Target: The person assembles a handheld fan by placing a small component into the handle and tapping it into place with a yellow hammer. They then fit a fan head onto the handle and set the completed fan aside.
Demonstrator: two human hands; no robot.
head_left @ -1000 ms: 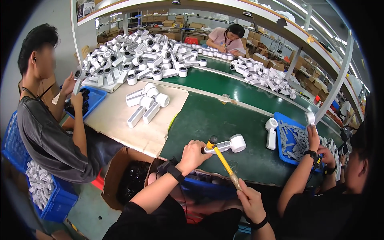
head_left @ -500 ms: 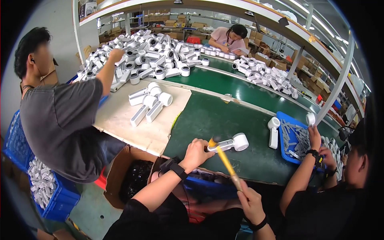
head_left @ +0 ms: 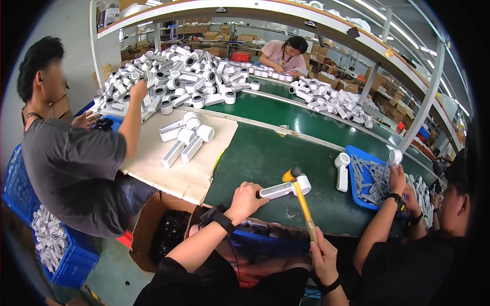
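Note:
On the green mat (head_left: 260,148) in front of me lies a white handheld device (head_left: 275,190) with a round head and a grey-faced handle, much like a small hand fan. My left hand (head_left: 246,202) is closed around its handle end. A small mallet (head_left: 305,208) with a yellow handle and a yellow-and-black head is gripped in my right hand (head_left: 323,256). Its head is over the junction of the device's handle and round head and partly hides it; whether it touches cannot be made out. Another such device (head_left: 342,172) lies farther right on the mat.
Several similar devices lie on a beige board (head_left: 204,171) at left, below a large pile (head_left: 173,76). A co-worker (head_left: 76,168) reaches toward it. At right, another co-worker (head_left: 413,245) holds a device by a blue tray (head_left: 363,196) of grey strips. A cardboard box (head_left: 140,239) stands below.
The mallet's head has moved right, from near my left fingers to the device's round head. My left hand keeps its hold. The left co-worker's second hand has come into sight.

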